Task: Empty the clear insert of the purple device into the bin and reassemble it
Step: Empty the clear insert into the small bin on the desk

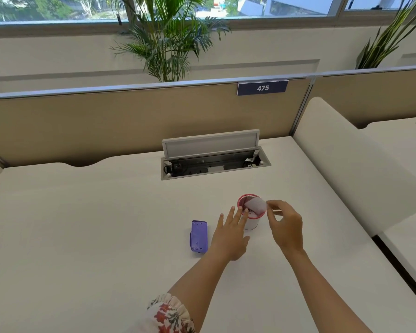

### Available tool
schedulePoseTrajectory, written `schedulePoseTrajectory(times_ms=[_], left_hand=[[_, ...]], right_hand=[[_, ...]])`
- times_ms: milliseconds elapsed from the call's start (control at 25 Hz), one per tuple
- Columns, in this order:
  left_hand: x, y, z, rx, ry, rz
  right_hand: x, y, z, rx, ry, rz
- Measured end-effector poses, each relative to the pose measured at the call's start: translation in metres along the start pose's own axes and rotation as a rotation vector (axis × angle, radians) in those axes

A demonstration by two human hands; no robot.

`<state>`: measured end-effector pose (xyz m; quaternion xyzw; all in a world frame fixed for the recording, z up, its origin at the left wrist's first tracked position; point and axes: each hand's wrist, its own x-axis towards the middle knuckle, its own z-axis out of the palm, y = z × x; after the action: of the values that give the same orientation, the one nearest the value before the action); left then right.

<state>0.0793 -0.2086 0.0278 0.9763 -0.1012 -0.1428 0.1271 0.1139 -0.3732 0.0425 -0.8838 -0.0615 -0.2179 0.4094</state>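
The purple device point(198, 237) lies flat on the white desk point(82, 224), just left of my left hand. A small round bin point(252, 223) with a red rim and white wall stands to its right. My right hand point(285, 224) pinches the clear insert point(257, 204) by one end and holds it tilted over the bin's mouth. My left hand point(229, 233) is spread open, its fingertips touching the bin's left rim. What lies inside the bin is hard to make out.
An open cable hatch point(214, 162) with its lid raised sits in the desk behind the bin. A beige partition point(130, 121) closes the back, and a white curved divider point(360, 169) runs along the right side. Potted plants stand beyond the partition.
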Motion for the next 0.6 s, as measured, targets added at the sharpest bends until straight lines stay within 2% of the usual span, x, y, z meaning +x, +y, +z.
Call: schedulePoseTrajectory(times_ms=[80,160,240,320,480,600], left_hand=[[-0.004,-0.002,-0.002,-0.080,0.029,0.018],[-0.008,-0.006,-0.002,-0.165,0.067,0.025],[-0.013,-0.013,-0.004,-0.271,0.118,0.003],[-0.016,-0.021,-0.008,-0.402,0.162,-0.061],[-0.023,-0.039,-0.012,-0.744,0.229,-0.251],[-0.029,-0.051,-0.020,-1.055,0.351,-0.336]], right_hand=[[0.001,-0.009,0.001,0.125,0.095,0.130],[0.004,-0.012,0.007,0.275,0.170,0.365],[0.006,-0.011,0.017,0.488,0.182,0.636],[0.006,-0.012,0.026,0.681,0.172,0.827],[0.004,-0.035,0.043,0.897,0.091,0.961],[-0.004,-0.061,0.061,1.063,-0.025,0.994]])
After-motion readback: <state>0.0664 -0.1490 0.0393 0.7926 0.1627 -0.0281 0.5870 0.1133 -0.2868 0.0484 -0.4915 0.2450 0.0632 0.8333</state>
